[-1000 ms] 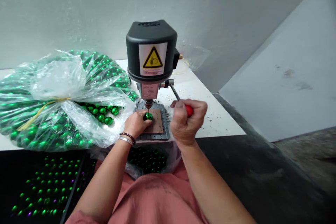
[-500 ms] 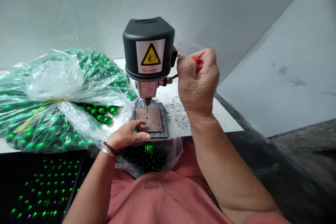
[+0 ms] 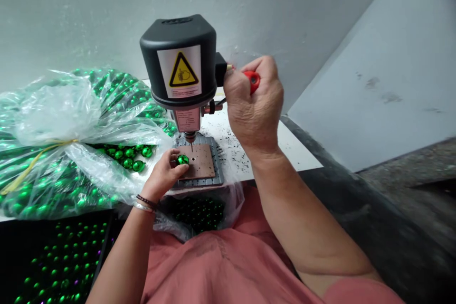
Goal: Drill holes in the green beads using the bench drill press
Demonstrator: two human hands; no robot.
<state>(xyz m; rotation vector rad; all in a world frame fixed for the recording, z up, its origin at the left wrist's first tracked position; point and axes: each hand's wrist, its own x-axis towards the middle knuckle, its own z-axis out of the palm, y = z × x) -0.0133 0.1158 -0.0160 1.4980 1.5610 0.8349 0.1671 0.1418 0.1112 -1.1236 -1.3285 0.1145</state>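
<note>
A shiny green ball [image 3: 183,159] is pinched between the thumb and fingers of my left hand [image 3: 164,173], over the left part of a brown board [image 3: 203,164] with a small hole in it. Above that hole points the thin bit of a black drill press [image 3: 178,61], clear of the ball. My right hand [image 3: 254,104] is wrapped round the red knob [image 3: 253,82] of the press lever, raised beside the motor housing. The board lies on the grey slotted base [image 3: 217,171] of the press.
A big clear plastic bag [image 3: 60,114] of green balls, tied with yellow string, fills the table's left side. Several loose balls [image 3: 138,165] lie by its opening. Dark shavings dot the white table [image 3: 295,152]. Below the front edge, an open plastic bag [image 3: 233,204] holds more balls.
My right hand has raised the lever from its lowered position. My left hand let one ball drop into the bag below and now holds another ball on the board. The view has shifted right.
</note>
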